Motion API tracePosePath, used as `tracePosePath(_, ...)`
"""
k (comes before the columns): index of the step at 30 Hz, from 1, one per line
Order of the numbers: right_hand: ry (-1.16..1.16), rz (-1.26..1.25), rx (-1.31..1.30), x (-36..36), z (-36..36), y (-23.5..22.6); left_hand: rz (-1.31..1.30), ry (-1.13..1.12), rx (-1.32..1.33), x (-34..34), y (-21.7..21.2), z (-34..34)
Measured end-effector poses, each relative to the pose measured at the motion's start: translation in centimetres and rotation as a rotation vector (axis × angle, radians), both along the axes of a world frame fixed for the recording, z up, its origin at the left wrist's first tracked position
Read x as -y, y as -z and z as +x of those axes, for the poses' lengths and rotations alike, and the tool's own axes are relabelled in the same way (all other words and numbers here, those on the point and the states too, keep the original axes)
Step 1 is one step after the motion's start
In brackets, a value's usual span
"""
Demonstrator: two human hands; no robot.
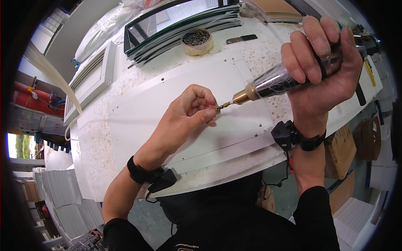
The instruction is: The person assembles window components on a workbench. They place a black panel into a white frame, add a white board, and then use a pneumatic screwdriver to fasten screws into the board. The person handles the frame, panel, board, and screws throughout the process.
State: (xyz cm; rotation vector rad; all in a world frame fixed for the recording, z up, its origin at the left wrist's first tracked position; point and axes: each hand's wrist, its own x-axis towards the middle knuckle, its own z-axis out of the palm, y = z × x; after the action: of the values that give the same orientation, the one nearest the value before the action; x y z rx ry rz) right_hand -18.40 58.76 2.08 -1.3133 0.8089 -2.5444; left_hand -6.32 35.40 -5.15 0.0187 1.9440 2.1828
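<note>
My right hand [322,75] is wrapped round a power screwdriver [272,80] with a dark body in clear wrapping and a brass-coloured nose. The tool lies nearly level, its bit pointing left. At the bit's tip, my left hand [182,115] pinches small dark screws [218,109] between thumb and fingers; their exact number is hard to make out. Both hands are over a flat white panel [146,113] on the worktable. Small dark screws or holes dot the panel near its edges. Each wrist wears a black band with a small device.
Beyond the panel stands a round tub [197,51] full of small screws, with a dark-handled blade [241,39] to its right. Dark-edged framed panels [180,35] are stacked at the back. A white louvred frame [92,81] lies left; cardboard boxes [340,150] stand right, below the table.
</note>
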Motion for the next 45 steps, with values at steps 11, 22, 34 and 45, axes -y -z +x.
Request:
tracePosePath(11,0.233,0.155,0.09,3.4,-1.4,-3.8,-0.53,-0.147,-0.31,-1.9,-0.8,-5.4)
tracePosePath(22,0.524,0.635,-0.117,6.6,-5.1,-3.1,-0.65,-0.136,-0.303,-2.4,1.2,-10.4)
tracePosePath(34,0.397,0.601,-0.1,6.8,-7.1,-1.6,-0.608,-0.119,-0.285,-2.0,1.2,-10.0)
tracePosePath(45,0.245,0.656,-0.227,8.2,-6.6,-0.8,-0.572,-0.08,-0.308,-1.1,1.9,-10.3)
